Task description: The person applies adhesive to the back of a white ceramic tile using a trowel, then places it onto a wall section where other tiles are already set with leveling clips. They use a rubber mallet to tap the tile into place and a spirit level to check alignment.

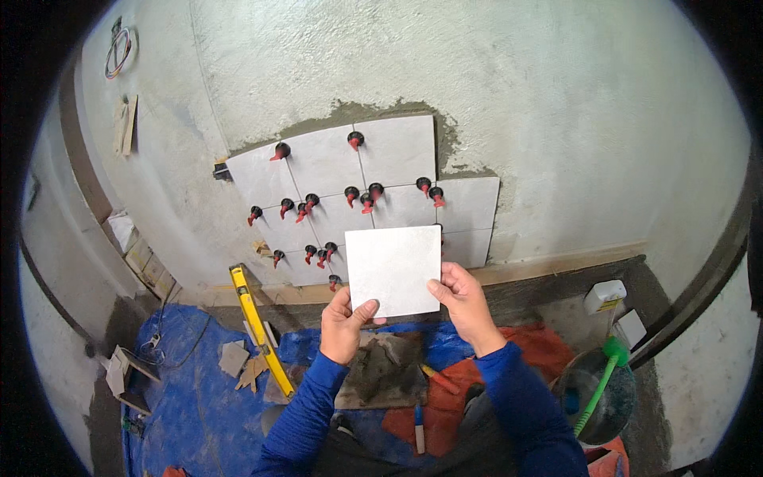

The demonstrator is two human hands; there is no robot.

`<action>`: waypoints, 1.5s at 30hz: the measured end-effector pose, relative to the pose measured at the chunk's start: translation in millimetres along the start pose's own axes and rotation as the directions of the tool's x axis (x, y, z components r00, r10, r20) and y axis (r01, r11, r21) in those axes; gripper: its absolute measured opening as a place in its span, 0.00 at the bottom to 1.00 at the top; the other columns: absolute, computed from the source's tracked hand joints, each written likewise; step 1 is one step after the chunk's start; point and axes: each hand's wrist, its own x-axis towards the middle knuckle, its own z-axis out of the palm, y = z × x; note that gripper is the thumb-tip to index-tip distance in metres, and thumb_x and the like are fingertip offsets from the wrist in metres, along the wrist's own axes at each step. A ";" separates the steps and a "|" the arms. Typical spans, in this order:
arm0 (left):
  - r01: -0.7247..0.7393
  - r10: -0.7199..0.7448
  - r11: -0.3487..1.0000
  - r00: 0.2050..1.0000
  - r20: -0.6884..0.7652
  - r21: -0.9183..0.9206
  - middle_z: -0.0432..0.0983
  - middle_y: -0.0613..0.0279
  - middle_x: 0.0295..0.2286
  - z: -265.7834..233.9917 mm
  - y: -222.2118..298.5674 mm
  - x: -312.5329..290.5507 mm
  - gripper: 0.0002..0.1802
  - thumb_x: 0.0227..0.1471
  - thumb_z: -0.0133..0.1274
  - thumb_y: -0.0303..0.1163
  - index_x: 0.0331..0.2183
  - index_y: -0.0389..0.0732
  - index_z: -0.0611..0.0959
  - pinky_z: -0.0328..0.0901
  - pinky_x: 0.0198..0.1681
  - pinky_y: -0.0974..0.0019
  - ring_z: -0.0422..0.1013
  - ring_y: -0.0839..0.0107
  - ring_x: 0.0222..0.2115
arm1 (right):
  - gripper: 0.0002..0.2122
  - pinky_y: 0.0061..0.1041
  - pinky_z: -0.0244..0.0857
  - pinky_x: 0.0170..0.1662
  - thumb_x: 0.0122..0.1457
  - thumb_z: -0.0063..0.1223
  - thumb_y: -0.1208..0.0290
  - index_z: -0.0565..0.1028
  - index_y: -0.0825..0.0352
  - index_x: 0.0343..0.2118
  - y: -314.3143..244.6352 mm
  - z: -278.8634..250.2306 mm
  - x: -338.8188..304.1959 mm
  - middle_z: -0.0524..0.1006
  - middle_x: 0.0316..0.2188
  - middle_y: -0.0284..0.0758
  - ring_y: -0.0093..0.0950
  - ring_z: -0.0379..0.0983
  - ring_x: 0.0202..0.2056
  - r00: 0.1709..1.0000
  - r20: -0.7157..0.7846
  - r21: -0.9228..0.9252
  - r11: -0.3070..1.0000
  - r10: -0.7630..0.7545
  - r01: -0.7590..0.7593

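Note:
A square white tile (393, 266) is held up in front of me, its broad face toward me. My left hand (346, 322) grips its lower left corner, thumb on the face; my right hand (465, 306) grips the lower right edge the same way. Behind it, rows of white tiles (326, 163) are set on the wall, with grey mortar (450, 139) showing around their upper and right edges. Several black and red tile levelling clips (356, 140) stick out at the joints. The held tile hides part of the lower rows.
A yellow spirit level (258, 326) leans at the left on a blue tarp (207, 389). Below my hands lies a mortar-smeared board (381, 370). At the right stand a dark bucket (600, 397) with a green-handled brush (596, 397) and a white jug (604, 296). An orange cloth (445, 413) lies near my feet.

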 end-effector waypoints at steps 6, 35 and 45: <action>-0.010 -0.006 0.996 0.985 0.173 0.087 0.79 0.48 0.50 -33.3 -7.9 -12.1 0.34 0.66 0.54 0.31 0.67 0.33 0.61 0.70 0.54 0.62 0.78 0.62 0.48 | 0.14 0.25 0.69 0.53 0.66 0.54 0.81 0.73 0.75 0.54 -53.4 -49.5 30.8 0.82 0.46 0.39 0.24 0.77 0.45 0.905 -0.333 -0.168 0.961 -0.264 0.218; 0.214 -0.175 0.646 0.976 -0.131 0.732 0.85 0.53 0.30 -98.8 -81.9 -46.9 0.19 0.53 0.67 0.35 0.41 0.31 0.86 0.74 0.38 0.65 0.81 0.70 0.32 | 0.17 0.24 0.65 0.57 0.68 0.53 0.77 0.70 0.75 0.58 -68.9 -143.7 219.1 0.79 0.50 0.39 0.25 0.74 0.50 0.892 -0.296 -0.122 0.940 -0.341 0.319; 0.195 -0.178 0.696 0.979 -0.098 0.691 0.85 0.54 0.29 -103.8 -86.3 -50.8 0.17 0.53 0.67 0.33 0.41 0.31 0.86 0.74 0.37 0.65 0.81 0.70 0.31 | 0.19 0.23 0.67 0.53 0.65 0.60 0.75 0.73 0.76 0.57 -69.4 -152.0 222.9 0.79 0.47 0.38 0.24 0.75 0.46 0.859 -0.379 -0.297 0.925 -0.343 0.238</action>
